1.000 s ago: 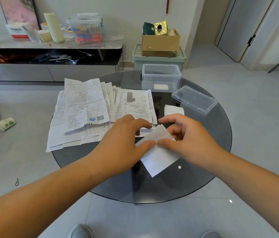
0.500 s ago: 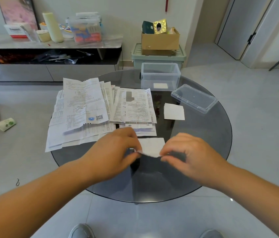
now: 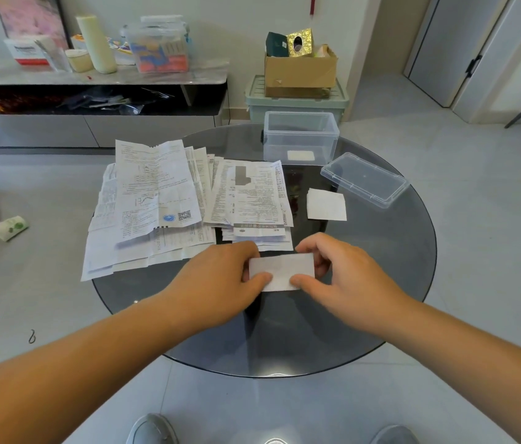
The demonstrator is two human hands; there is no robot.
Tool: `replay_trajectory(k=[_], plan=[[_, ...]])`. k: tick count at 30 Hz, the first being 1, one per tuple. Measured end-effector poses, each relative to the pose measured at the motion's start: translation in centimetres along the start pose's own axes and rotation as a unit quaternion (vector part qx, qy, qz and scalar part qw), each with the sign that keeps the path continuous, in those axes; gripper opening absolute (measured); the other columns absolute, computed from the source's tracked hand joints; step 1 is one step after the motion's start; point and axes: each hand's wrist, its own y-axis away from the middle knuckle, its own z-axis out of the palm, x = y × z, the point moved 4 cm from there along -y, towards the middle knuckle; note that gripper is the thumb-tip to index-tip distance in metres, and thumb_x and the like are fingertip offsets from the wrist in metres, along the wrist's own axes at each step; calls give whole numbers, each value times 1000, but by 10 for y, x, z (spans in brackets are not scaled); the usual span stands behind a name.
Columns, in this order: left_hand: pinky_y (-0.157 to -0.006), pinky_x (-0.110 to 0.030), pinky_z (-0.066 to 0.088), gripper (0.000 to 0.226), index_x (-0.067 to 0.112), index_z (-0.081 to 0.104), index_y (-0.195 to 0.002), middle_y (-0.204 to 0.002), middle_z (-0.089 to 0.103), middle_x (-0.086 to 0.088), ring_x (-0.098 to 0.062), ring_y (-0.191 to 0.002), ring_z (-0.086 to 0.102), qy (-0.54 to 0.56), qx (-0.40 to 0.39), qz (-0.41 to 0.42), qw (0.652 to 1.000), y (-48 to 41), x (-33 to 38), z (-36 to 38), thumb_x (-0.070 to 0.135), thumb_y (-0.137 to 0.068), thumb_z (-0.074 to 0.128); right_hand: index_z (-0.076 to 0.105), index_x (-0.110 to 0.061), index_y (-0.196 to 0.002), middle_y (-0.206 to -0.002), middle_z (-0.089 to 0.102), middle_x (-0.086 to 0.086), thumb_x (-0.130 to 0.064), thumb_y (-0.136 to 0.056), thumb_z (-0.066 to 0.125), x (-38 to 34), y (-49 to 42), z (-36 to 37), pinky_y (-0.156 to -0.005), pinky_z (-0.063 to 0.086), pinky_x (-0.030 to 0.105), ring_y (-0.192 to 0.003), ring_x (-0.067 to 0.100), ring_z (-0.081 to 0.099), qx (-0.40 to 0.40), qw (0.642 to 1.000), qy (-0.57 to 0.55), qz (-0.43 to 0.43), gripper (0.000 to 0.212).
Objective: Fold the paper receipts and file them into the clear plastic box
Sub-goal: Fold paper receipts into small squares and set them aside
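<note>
With fingers (image 3: 262,278) of left hand (image 3: 220,277) and right hand (image 3: 342,274) curled, pinching one folded white receipt (image 3: 281,270) by its two ends, at near middle of round glass table (image 3: 380,267). At far edge, one clear plastic box (image 3: 300,136), open, holding one folded slip (image 3: 300,155). Just right, one lid (image 3: 364,179). Near it, one more folded receipt (image 3: 326,205) lying flat. At left, two overlapping heaps of unfolded receipts (image 3: 156,200).

Unfolded receipts (image 3: 156,200) cover the glass table (image 3: 380,283) on its left side. A clear plastic box (image 3: 300,136), its lid (image 3: 364,179) and a folded receipt (image 3: 326,205) sit far right.
</note>
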Motion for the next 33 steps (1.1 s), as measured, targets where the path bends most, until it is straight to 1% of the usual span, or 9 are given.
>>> replay_trajectory(k=[2,4,6,8,10,14,18,24,33], plan=[[-68,-29,49,19,32,48,-92,-84,56,13,-5,-76,55,-25,-3,1,1000,-1,3,4,49,-93,57,48,-41,-118,-88,54,-21,-45,-87,71,1,-3,1,-91,44,30,-93,4,51,11,1000,20,14,39],[-74,-32,53,27,32,45,-108,-93,53,14,-8,-81,55,-45,-1,5,999,0,6,7,51,-93,56,49,-39,-123,-87,49,-23,-49,-86,70,3,-6,2,-97,38,33,-95,5,47,21,999,38,26,43],[-78,-33,54,41,33,37,-125,-102,50,12,-11,-86,56,-45,-1,11,999,0,7,8,52,-94,56,49,-40,-126,-92,47,-24,-55,-86,67,4,-8,5,-100,34,36,-102,8,45,26,997,68,34,46],[-81,-32,53,45,37,31,-133,-113,48,9,-13,-92,56,-46,-4,27,999,2,6,8,51,-96,53,49,-43,-126,-101,47,-19,-61,-85,63,4,-8,9,-100,31,36,-108,10,42,30,995,94,34,47],[-78,-27,48,38,41,33,-133,-116,45,8,-11,-92,53,-63,-7,45,997,4,6,10,51,-98,47,48,-45,-125,-106,44,-16,-66,-84,60,3,-7,11,-96,27,34,-110,11,38,29,993,108,34,48],[-73,-21,38,30,44,41,-129,-109,38,10,-7,-89,47,-90,-11,56,994,4,4,14,53,-101,40,45,-47,-129,-108,39,-13,-68,-85,57,1,-6,15,-89,18,30,-108,9,31,23,991,129,38,50],[-80,-23,44,35,45,40,-134,-112,39,10,-8,-94,48,-85,-16,52,995,3,0,14,55,-100,40,46,-49,-130,-106,38,-14,-65,-85,59,4,-7,12,-89,19,31,-107,9,28,20,991,123,51,49],[-87,-27,46,39,47,38,-140,-115,38,11,-10,-99,47,-78,-38,52,995,4,-5,13,50,-101,41,48,-53,-127,-110,40,-12,-61,-85,65,20,-7,-5,-91,23,34,-119,16,35,-8,988,116,97,47],[-90,-26,46,44,51,38,-145,-111,37,13,-8,-95,49,-66,-95,37,993,2,-11,8,39,-103,46,47,-55,-130,-112,38,-11,-58,-90,60,21,-5,-9,-103,25,38,-122,16,33,-50,988,123,83,42]])
